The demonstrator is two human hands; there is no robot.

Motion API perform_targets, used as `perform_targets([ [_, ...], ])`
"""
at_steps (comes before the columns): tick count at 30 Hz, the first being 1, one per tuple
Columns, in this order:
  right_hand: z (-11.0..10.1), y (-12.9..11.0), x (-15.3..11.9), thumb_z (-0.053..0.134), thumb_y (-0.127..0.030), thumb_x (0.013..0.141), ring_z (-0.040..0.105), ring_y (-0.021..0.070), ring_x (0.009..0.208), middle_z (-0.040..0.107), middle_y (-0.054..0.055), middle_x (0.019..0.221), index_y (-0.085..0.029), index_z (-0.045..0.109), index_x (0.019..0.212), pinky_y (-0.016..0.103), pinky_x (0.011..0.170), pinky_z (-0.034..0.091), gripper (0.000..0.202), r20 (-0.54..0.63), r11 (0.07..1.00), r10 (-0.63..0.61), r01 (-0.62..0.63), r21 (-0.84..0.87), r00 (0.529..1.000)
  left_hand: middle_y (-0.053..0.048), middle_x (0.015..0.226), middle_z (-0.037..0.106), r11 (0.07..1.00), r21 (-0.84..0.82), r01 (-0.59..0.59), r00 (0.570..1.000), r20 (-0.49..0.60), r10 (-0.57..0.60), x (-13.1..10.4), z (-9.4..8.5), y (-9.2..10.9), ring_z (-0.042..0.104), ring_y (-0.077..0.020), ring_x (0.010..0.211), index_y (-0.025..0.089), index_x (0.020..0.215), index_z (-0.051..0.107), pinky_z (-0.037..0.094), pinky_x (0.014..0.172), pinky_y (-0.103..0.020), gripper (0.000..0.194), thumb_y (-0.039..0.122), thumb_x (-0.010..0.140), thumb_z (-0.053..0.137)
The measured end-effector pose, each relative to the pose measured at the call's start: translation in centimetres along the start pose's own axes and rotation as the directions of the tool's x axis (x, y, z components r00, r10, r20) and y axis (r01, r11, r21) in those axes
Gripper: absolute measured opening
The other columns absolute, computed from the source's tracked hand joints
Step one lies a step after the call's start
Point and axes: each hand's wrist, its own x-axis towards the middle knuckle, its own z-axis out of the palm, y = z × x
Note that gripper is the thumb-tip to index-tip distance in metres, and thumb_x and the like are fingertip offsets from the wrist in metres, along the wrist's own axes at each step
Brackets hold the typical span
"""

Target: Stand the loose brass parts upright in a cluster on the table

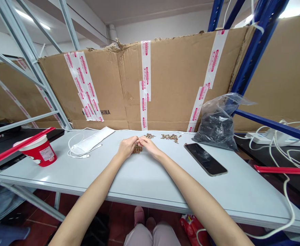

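My left hand point(127, 147) and my right hand point(150, 146) meet over the middle of the pale table, their fingertips pinched close together. Whatever they hold between them is too small to make out. Just below the fingertips lies a pile of small brass-coloured metal pieces point(137, 149). Behind my right hand is a smaller cluster of similar pieces point(150, 136). Further right, more of these little metal parts point(170, 137) are spread out loosely. Some tiny clear bits seem to lie left of my left hand, too faint to name.
A red paper cup point(43, 152) stands at the left, near a white cable point(74, 150) and a white packet point(93, 140). At the right lie a black phone point(206, 160) and a clear plastic bag of dark items point(216, 126). A taped cardboard wall point(175, 82) closes the back.
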Motion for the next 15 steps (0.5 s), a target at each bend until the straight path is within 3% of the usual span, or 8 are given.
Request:
perform_targets([
  [5, -0.6, 0.2, 0.1, 0.038, -0.06, 0.079, 0.039, 0.0136, 0.07, 0.039, -0.001, 0.066, -0.019, 0.046, 0.059, 0.025, 0.07, 0.034, 0.046, 0.005, 0.999, 0.007, -0.007, -0.037, 1.0, 0.0, 0.079, 0.064, 0.999, 0.04, -0.015, 0.998, 0.055, 0.013, -0.1, 0.1, -0.4, 0.059, -0.0124, 0.066, 0.021, 0.108, 0.046, 0.039, 0.058, -0.021, 0.025, 0.027, 0.092, 0.029],
  [15, -1.1, 1.8, 0.3, 0.041, -0.056, 0.079, 0.039, 0.0131, 0.07, 0.04, 0.0, 0.068, -0.018, 0.047, 0.062, 0.025, 0.067, 0.034, 0.042, 0.016, 1.0, 0.014, -0.014, -0.015, 1.0, 0.0, 0.075, 0.063, 0.996, 0.001, 0.093, 0.985, 0.148, -0.093, -0.3, 0.6, -0.2, 0.059, -0.013, 0.063, 0.021, 0.111, 0.047, 0.039, 0.059, -0.021, 0.031, 0.032, 0.093, 0.024],
])
